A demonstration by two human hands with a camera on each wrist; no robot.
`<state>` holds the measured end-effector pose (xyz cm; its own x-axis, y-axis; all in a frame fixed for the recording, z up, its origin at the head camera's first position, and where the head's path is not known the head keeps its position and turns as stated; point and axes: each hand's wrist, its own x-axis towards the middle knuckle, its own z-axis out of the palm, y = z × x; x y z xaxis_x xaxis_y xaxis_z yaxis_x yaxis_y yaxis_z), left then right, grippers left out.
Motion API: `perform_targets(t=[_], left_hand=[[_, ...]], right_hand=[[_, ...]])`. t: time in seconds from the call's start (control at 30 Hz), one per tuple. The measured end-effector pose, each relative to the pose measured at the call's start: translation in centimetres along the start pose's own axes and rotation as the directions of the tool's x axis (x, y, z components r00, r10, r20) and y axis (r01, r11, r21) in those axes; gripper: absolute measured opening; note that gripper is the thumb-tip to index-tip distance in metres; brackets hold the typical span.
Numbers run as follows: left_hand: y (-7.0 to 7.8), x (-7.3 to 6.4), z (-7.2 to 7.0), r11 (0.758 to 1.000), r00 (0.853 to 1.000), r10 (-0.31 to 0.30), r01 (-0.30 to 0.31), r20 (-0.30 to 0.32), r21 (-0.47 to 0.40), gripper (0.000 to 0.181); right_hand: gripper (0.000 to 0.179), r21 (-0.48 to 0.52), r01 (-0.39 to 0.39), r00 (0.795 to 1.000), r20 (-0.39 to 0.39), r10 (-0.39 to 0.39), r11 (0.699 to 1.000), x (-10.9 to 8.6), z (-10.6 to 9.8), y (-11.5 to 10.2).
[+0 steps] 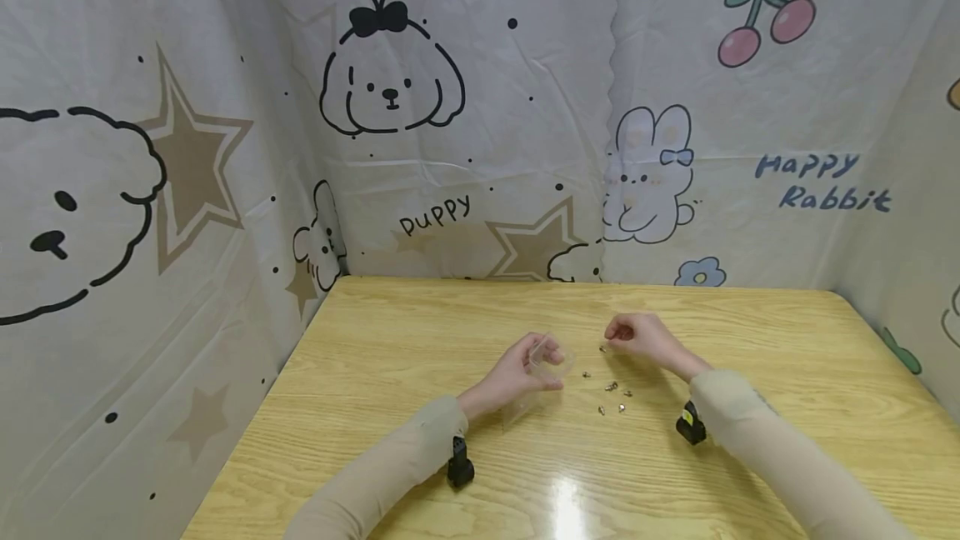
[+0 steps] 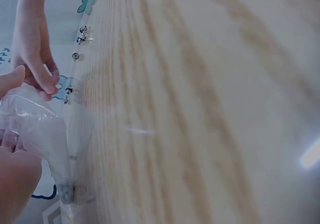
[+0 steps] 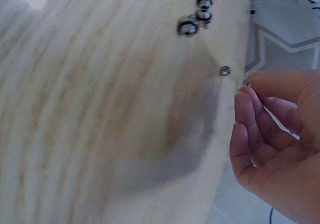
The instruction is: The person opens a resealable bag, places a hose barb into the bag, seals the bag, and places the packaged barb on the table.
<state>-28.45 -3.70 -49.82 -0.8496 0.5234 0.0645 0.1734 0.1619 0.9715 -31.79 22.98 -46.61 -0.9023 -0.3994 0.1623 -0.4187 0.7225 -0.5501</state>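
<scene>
My left hand (image 1: 522,367) grips a clear, thin plastic bag (image 2: 40,121), its fingers curled round the spread upper part. The bag's lower end hangs towards the tabletop; a greyish patch shows at its bottom, too blurred to identify. My right hand (image 3: 280,129) is above the far side of the scattered pieces, thumb and forefinger pinched together. A tiny glint shows between these fingertips, apparently a small metal piece mostly hidden by them. Several small shiny metal pieces (image 1: 612,387) with rounded ends and dark bands lie loose between the hands, one (image 3: 225,71) close to the right fingertips.
The wood-grain table (image 1: 375,323) reaches back to a printed cloth (image 1: 525,107) hung round its far side and flanks. Black wrist cameras (image 1: 461,465) sit under both sleeves. Light glares off the table's near middle.
</scene>
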Motion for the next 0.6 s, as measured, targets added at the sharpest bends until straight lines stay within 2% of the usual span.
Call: perform_targets(t=[0.27,0.6], left_hand=[[0.2,-0.1,0.0,1.0,1.0,-0.007,0.007,-0.003,0.007,0.049],[0.3,-0.2,-0.1,1.0,1.0,-0.013,0.013,-0.005,0.01,0.049]], right_hand=[[0.006,0.002,-0.056,0.997,0.048,0.056,0.998,0.2,1.1,0.9],[0.004,-0.01,-0.039,0.998,0.041,0.04,0.999,0.5,1.4,0.9]])
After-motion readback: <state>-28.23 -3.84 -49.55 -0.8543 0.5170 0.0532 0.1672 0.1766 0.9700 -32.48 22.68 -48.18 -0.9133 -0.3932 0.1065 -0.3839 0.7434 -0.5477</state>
